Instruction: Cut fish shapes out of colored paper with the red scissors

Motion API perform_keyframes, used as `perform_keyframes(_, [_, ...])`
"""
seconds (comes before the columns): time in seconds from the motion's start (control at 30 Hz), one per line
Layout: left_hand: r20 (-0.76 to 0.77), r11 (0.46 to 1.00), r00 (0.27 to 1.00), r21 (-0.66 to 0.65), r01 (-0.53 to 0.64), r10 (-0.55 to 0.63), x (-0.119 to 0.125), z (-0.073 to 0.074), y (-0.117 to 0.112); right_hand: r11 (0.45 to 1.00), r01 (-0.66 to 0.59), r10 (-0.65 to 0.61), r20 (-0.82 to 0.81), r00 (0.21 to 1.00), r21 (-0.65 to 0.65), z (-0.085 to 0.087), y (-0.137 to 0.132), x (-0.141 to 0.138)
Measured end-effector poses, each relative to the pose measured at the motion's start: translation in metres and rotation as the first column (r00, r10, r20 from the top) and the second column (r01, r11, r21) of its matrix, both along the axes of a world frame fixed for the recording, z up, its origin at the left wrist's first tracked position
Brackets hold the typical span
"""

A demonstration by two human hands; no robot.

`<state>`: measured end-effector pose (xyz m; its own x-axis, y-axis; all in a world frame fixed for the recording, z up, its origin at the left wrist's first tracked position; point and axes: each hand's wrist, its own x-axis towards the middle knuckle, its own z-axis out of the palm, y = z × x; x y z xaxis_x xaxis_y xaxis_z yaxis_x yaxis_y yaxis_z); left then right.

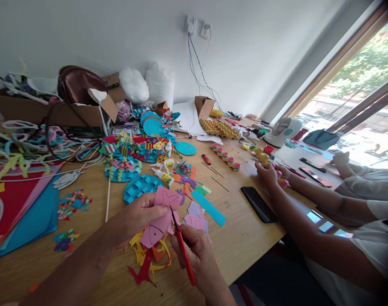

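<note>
At the far left, sheets of red paper [21,187] and blue paper [37,225] lie overlapped, flat and smooth, in front of a cardboard box [21,108] with a shiny brown bag [79,85] in it. Tiny many-coloured paper bits [74,202] form a loose heap to the right of the sheets.

The left forearm slants up from the bottom edge, and the left hand [138,214] pinches a pink paper [154,231], thumb flat on its face and the other fingers mostly hidden behind. The sheet extends both above and below the thumb, tilted, with dark fish-like outlines drawn on it. A round blue disc [143,187] of woven strips rests just beyond, while curled yellow scraps [138,250] lie below the paper.

At the sheet's right edge are the dark blades of the red-handled scissors [185,257], pointing up and leftward; how far they part is unclear. The right hand [198,253] is wrapped around the handles, its forearm rising from the bottom edge.

Farther right come a straight blue strip [209,208], a glossy black phone [258,204] and a co-worker's hand [266,173] near a yellow-and-red piece [264,155].
</note>
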<state>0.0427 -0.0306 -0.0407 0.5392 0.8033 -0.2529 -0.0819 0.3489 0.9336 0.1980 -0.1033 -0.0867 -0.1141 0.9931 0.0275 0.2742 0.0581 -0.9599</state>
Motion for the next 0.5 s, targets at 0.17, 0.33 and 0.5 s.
perform_keyframes(0.17, [-0.003,0.999,1.000,-0.029,0.020,-0.020,-0.003,0.001,0.002,1.000,-0.005,0.004,0.040,0.999,0.011,0.003,0.000,0.002])
perform_keyframes(0.33, [0.011,1.000,1.000,0.010,0.006,-0.006,-0.003,0.005,0.002,1.000,-0.010,0.010,0.049,0.999,-0.004,0.007,0.000,0.000])
perform_keyframes(0.5, [0.003,0.999,0.999,0.008,-0.040,0.040,-0.002,0.011,-0.001,1.000,-0.011,0.011,0.015,1.000,0.014,0.010,0.002,-0.003])
